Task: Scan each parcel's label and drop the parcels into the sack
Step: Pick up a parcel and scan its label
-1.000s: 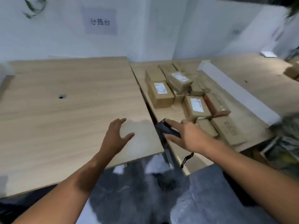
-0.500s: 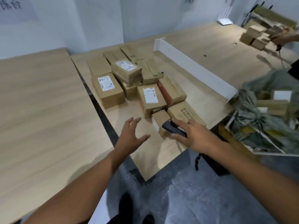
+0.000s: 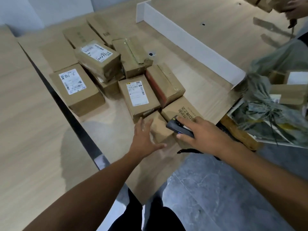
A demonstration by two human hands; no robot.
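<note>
Many brown cardboard parcels (image 3: 138, 95): on pale wooden surface (image 3: 191, 67).
Left hand (image 3: 143, 140): fingers spread wide.
Right hand (image 3: 208, 137): fingers grip black scanner (image 3: 176, 127).

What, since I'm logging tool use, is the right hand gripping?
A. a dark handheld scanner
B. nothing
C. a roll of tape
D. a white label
A: the right hand curls round a dark handheld scanner, while the left hand is spread open and holds nothing.
</note>
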